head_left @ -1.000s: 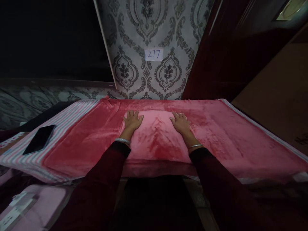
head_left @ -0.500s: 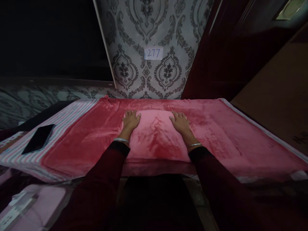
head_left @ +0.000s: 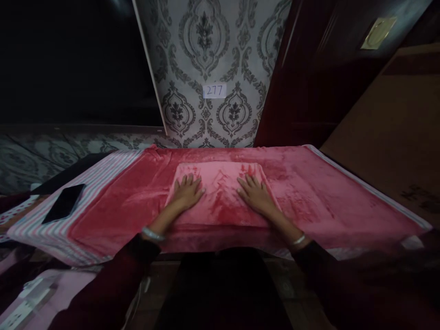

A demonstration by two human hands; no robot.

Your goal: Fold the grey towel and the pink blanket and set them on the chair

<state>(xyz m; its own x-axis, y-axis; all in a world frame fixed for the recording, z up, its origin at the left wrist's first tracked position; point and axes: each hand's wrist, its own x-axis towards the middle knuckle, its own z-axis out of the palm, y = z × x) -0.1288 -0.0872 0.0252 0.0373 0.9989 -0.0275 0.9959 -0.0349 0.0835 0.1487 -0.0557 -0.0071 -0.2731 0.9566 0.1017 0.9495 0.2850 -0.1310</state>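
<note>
A folded pink plush cloth (head_left: 222, 192) forms a rectangle in the middle of a larger plush cover (head_left: 117, 201) of the same colour. My left hand (head_left: 188, 190) lies on the left part of the folded cloth, fingers spread and pointing away from me. On its right part rests my right hand (head_left: 253, 191), also flat with the fingers apart. Neither hand grips anything. Brushed, darker streaks mark the pile between the hands. Both wrists wear bracelets, and dark red sleeves cover my forearms.
At the left, a black phone (head_left: 64, 203) lies on a striped cloth (head_left: 99, 176). A power strip (head_left: 24, 311) sits at the lower left. Behind are a large dark screen (head_left: 75, 64), patterned wallpaper with a "277" label (head_left: 215, 90), and a cardboard panel (head_left: 388, 123) at the right.
Both hands have moved from the folded cloth's far corners back toward me and slightly inward. The far edge of that cloth now shows. The camera view has shifted a little.
</note>
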